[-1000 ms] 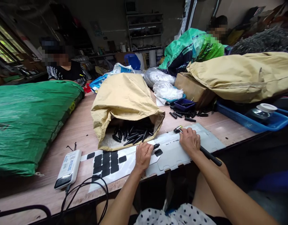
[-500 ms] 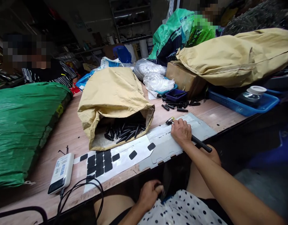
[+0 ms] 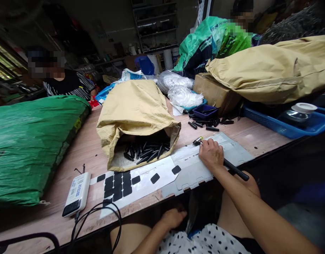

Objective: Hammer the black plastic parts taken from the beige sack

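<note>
My right hand [image 3: 211, 153] is wrapped round a small mallet [image 3: 239, 172] close to its head, over a grey board on the table. The mallet has a long black handle and a metal head with a yellow face and a black one. Below the table edge, over my lap, my left hand [image 3: 174, 217] has its fingers curled; what they hold, if anything, is hidden in shadow. Left of the board lies a white sheet [image 3: 146, 185] with black rounded-square stickers [image 3: 122, 185]. Behind it, an open tan sack [image 3: 133, 102] shows several black tapered pieces [image 3: 146, 151] inside.
A white boxed device [image 3: 77, 194] with a black cable [image 3: 117, 218] lies at left, by a green sack [image 3: 32, 148]. More black pieces, a purple tray [image 3: 205, 111], a cardboard box [image 3: 212, 92] and a blue basket [image 3: 289, 123] stand behind. Two people sit across the table.
The view has shifted, so the scene sits farther right and slightly lower. My right hand keeps its hold on the mallet. The left hand's fingers look less visible over the lap.
</note>
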Demonstrator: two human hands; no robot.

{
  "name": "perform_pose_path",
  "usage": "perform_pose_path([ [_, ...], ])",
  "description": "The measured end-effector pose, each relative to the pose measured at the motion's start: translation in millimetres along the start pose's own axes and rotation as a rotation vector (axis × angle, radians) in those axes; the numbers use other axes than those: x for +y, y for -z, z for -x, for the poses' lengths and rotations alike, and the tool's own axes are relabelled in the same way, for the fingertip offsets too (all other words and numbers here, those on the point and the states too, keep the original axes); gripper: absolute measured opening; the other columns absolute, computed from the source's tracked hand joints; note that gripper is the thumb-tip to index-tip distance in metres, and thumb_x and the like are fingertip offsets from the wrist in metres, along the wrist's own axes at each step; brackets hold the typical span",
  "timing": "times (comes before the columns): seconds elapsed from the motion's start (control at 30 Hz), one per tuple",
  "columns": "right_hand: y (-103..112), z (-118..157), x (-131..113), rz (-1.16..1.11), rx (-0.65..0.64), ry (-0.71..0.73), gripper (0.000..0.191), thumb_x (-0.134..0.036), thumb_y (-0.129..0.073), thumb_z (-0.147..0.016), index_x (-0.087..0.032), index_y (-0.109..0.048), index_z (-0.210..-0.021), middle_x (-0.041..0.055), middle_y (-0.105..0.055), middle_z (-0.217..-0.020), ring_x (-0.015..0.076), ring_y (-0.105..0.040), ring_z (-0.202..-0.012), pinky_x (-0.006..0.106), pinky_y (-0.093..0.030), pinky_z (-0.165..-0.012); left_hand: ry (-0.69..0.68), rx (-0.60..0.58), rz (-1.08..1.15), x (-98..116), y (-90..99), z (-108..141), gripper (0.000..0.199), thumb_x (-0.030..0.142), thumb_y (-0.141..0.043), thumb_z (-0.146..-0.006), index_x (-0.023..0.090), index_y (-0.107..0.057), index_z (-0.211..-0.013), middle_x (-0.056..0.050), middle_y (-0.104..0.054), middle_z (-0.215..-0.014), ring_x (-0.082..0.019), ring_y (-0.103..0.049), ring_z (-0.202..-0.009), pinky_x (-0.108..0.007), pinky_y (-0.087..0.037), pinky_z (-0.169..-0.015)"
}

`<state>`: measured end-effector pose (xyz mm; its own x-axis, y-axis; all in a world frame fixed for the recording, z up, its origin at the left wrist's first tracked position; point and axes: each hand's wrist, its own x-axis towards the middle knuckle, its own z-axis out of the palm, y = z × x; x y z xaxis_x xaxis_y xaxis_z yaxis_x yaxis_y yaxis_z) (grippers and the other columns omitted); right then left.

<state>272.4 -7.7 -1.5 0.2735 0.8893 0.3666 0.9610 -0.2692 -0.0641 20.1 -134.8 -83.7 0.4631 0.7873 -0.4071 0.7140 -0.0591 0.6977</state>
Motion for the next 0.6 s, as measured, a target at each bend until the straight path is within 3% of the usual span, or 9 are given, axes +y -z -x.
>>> perform_pose_path([
  [0.07, -1, 0, 0, 0.005, 0.006, 0.004, 0.025, -0.029, -0.044, -0.100, -0.014, -0.064, -0.106, 0.0152, -0.061, -0.105, 0.0266, -0.051, -0.095, 0.037, -0.027, -0.072, -0.006, -0.134, 0.015, 23, 14.4, 18, 0.022, 0.041, -0.064, -0.084, 0.026, -0.079, -0.092, -0.002, -0.072, -0.074, -0.022, -0.066, -0.069, -0.032, -0.050, -0.062],
  [0.13, -2, 0, 1, 0.012, 0.010, 0.009, 0.025, -0.029, -0.044, -0.099, -0.015, -0.064, -0.107, 0.0149, -0.061, -0.104, 0.0265, -0.051, -0.095, 0.037, -0.027, -0.072, -0.087, -0.245, 0.078, 50, 44.5, 31, 0.023, 0.040, -0.063, -0.087, 0.027, -0.079, -0.098, 0.001, -0.072, -0.076, -0.018, -0.063, -0.069, -0.027, -0.047, -0.063],
  [0.17, -2, 0, 1, 0.015, 0.013, 0.010, 0.026, -0.029, -0.043, -0.100, -0.015, -0.064, -0.107, 0.0147, -0.061, -0.104, 0.0264, -0.051, -0.095, 0.037, -0.027, -0.072, -0.150, -0.247, 0.122, 62, 65.0, 33, 0.025, 0.042, -0.061, -0.090, 0.027, -0.078, -0.099, 0.002, -0.072, -0.076, -0.016, -0.062, -0.069, -0.026, -0.046, -0.063],
  [0.23, -2, 0, 1, 0.017, 0.019, 0.012, 0.027, -0.030, -0.042, -0.100, -0.015, -0.063, -0.107, 0.0144, -0.061, -0.104, 0.0264, -0.052, -0.095, 0.037, -0.027, -0.072, -0.212, -0.108, 0.194, 75, 112.4, 28, 0.028, 0.043, -0.056, -0.094, 0.025, -0.077, -0.099, 0.000, -0.072, -0.081, -0.017, -0.062, -0.074, -0.026, -0.048, -0.067],
  [0.3, -1, 0, 1, 0.013, 0.022, 0.012, 0.027, -0.030, -0.042, -0.100, -0.015, -0.063, -0.107, 0.0146, -0.062, -0.104, 0.0267, -0.052, -0.095, 0.037, -0.027, -0.072, -0.194, 0.252, 0.173, 72, 160.0, 13, 0.030, 0.042, -0.053, -0.095, 0.023, -0.077, -0.098, -0.002, -0.071, -0.085, -0.018, -0.062, -0.078, -0.029, -0.049, -0.071],
  [0.37, -1, 0, 1, 0.007, 0.023, 0.011, 0.025, -0.030, -0.044, -0.099, -0.015, -0.063, -0.107, 0.0152, -0.062, -0.104, 0.0268, -0.052, -0.094, 0.037, -0.027, -0.071, -0.115, 0.612, 0.040, 56, 199.2, -7, 0.025, 0.038, -0.057, -0.092, 0.024, -0.076, -0.104, -0.004, -0.069, -0.091, -0.021, -0.062, -0.084, -0.032, -0.051, -0.077],
  [0.4, 0, 0, 1, 0.004, 0.022, 0.011, 0.025, -0.029, -0.045, -0.099, -0.015, -0.063, -0.107, 0.0153, -0.062, -0.104, 0.0267, -0.052, -0.094, 0.037, -0.027, -0.072, -0.067, 0.722, -0.065, 44, 213.9, -16, 0.024, 0.034, -0.063, -0.089, 0.023, -0.075, -0.105, -0.005, -0.067, -0.092, -0.022, -0.062, -0.086, -0.034, -0.050, -0.079],
  [0.47, 1, 0, 0, -0.001, 0.019, 0.011, 0.024, -0.029, -0.044, -0.099, -0.015, -0.063, -0.106, 0.0152, -0.062, -0.104, 0.0265, -0.052, -0.095, 0.037, -0.027, -0.072, 0.010, 0.782, -0.233, 22, 233.2, -33, 0.025, 0.030, -0.070, -0.084, 0.022, -0.075, -0.106, -0.005, -0.064, -0.094, -0.023, -0.061, -0.089, -0.035, -0.050, -0.082],
  [0.6, 3, 0, 0, -0.001, 0.012, 0.008, 0.024, -0.029, -0.044, -0.100, -0.015, -0.063, -0.105, 0.0144, -0.062, -0.104, 0.0267, -0.053, -0.095, 0.037, -0.028, -0.072, 0.046, 0.699, -0.336, -4, 241.8, -43, 0.018, 0.027, -0.073, -0.084, 0.021, -0.074, -0.100, -0.005, -0.063, -0.097, -0.023, -0.060, -0.094, -0.035, -0.049, -0.086],
])
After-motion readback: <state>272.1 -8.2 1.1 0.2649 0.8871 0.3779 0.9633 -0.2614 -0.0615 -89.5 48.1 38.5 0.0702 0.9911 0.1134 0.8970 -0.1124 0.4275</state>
